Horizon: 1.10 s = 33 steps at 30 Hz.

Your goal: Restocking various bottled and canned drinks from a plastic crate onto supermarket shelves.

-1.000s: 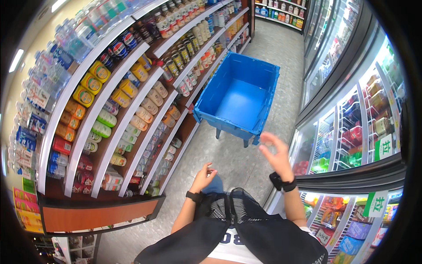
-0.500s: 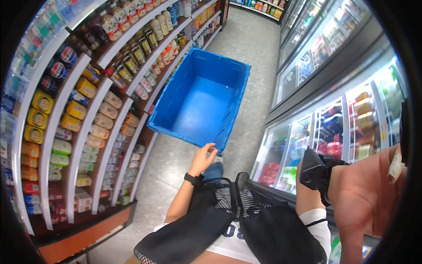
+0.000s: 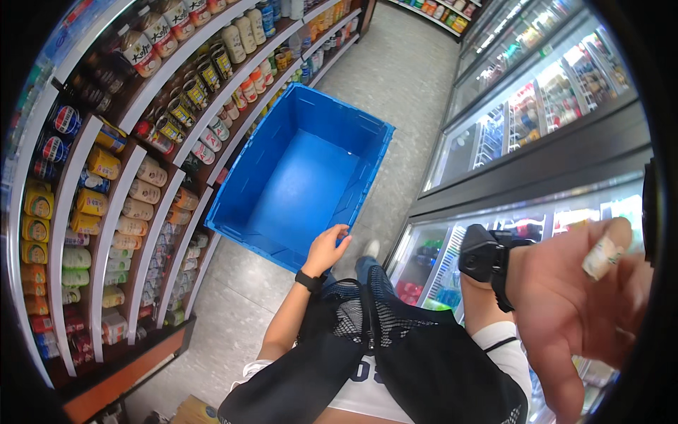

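Just over the near right rim of a big blue plastic bin [image 3: 282,177], my left hand [image 3: 329,249] has slightly bent fingers and the thumb apart, with nothing in it. Whether it touches the rim, I cannot tell. A black band circles that wrist. Large at the right edge, my right hand [image 3: 575,304] is raised in front of the glass-fronted cooler [image 3: 431,244], palm showing and thumb stretched down. One finger wears a pale bandage [image 3: 602,256]. A black device [image 3: 486,256] is strapped to this wrist. Nothing shows in the palm, though some fingers are partly hidden.
Shelves [image 3: 134,212] of cans and bottles line the left side. Black-framed cooler doors [image 3: 537,152] run along the right. A grey floor aisle [image 3: 417,78] leads between them to a further shelf [image 3: 431,15]. A cardboard box [image 3: 194,410] lies at the lower left.
The bin sits further left and lower in view, and my left hand is still by its near rim. My right hand has shifted a little left, showing more bandaged finger. A white shoe shows more.
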Each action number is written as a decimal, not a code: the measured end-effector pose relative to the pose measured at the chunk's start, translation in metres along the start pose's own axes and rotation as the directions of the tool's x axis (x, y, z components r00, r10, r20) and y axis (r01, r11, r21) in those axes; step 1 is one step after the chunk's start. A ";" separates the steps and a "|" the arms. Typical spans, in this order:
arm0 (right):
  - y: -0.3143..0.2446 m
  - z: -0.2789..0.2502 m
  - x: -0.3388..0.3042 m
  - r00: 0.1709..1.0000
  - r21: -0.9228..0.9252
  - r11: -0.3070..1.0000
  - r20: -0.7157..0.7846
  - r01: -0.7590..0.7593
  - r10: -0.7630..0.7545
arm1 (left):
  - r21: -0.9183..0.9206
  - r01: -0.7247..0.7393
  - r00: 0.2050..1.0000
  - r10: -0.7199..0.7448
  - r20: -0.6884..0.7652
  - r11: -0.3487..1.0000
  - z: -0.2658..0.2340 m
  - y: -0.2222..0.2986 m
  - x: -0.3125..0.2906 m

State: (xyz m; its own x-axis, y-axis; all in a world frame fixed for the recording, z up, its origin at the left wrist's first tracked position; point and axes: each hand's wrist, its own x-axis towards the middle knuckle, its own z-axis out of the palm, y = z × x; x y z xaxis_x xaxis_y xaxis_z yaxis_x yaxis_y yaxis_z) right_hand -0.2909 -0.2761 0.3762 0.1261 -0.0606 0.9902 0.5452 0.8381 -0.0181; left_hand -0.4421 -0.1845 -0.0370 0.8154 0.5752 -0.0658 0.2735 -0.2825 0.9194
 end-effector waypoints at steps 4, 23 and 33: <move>0.063 -0.024 -0.065 0.968 -0.135 0.982 0.195 -0.134 0.159 | 0.062 0.070 0.995 -0.066 -0.073 0.996 0.012 0.005 0.002; 0.145 -0.459 -0.565 -0.397 -0.451 -0.476 -0.262 -0.755 0.879 | 0.418 0.329 0.944 -0.310 -0.116 0.847 0.096 0.012 0.146; 0.128 -0.488 -0.603 -0.701 -0.176 -0.793 -0.384 -0.583 0.601 | 0.494 0.105 0.989 -0.039 -0.142 0.863 0.131 0.014 0.270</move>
State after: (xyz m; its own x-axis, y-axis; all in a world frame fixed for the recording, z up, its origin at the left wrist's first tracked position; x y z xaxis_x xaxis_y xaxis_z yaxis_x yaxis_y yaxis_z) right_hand 0.1073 -0.3968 -0.2912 0.5575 0.3377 -0.7584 -0.3604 -0.7245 -0.5876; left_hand -0.1512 -0.1344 -0.0923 0.7230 0.6893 -0.0461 0.5740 -0.5623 0.5952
